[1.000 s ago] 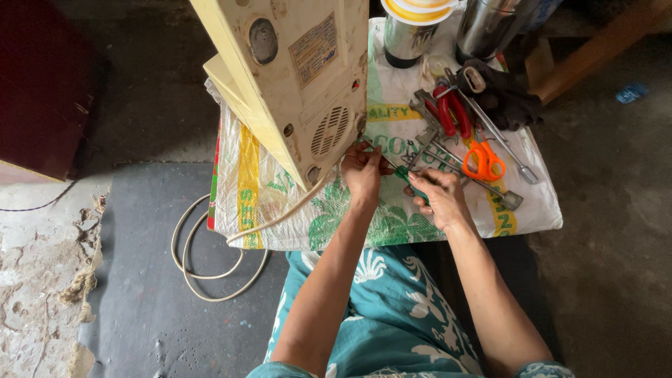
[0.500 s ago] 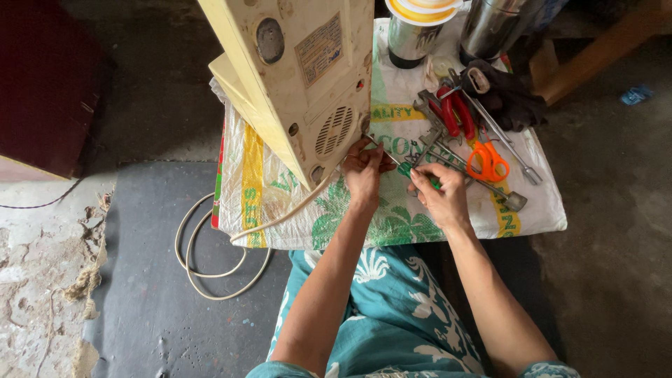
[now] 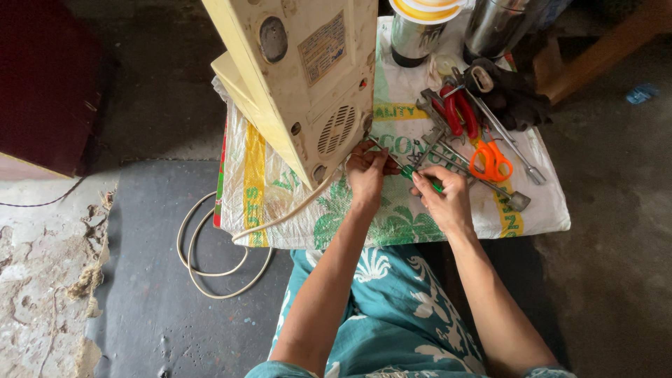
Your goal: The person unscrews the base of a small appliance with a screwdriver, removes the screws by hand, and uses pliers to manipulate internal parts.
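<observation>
Appliance: we have a cream-coloured appliance casing [image 3: 301, 77] stood on end at the far left of the worktop [image 3: 546, 210], its back panel with round vent grille facing us.
Left hand: our left hand [image 3: 365, 171] sits at the casing's lower right corner, fingers [image 3: 364, 148] curled closed around the thin metal shaft near its tip, steadying it against the panel.
Right hand: our right hand [image 3: 441, 196] is wrapped closed on the green handle of a screwdriver [image 3: 409, 171], which lies slanted between both hands, tip toward the casing.
Step in hand: we judge that we are seating the tip in a screw at the panel's lower edge; the screw itself is hidden by our fingers.
Next move: it would call for keeping the shaft in line with the screw and pressing inward while the handle turns, lest the tip slip out.
Cord: a pale power cord [image 3: 210, 259] runs from the casing and coils on the floor, left of our knees.
Nearby tools: red-handled pliers [image 3: 458, 112], orange scissors [image 3: 490, 159] and spanners lie just beyond our right hand.
</observation>
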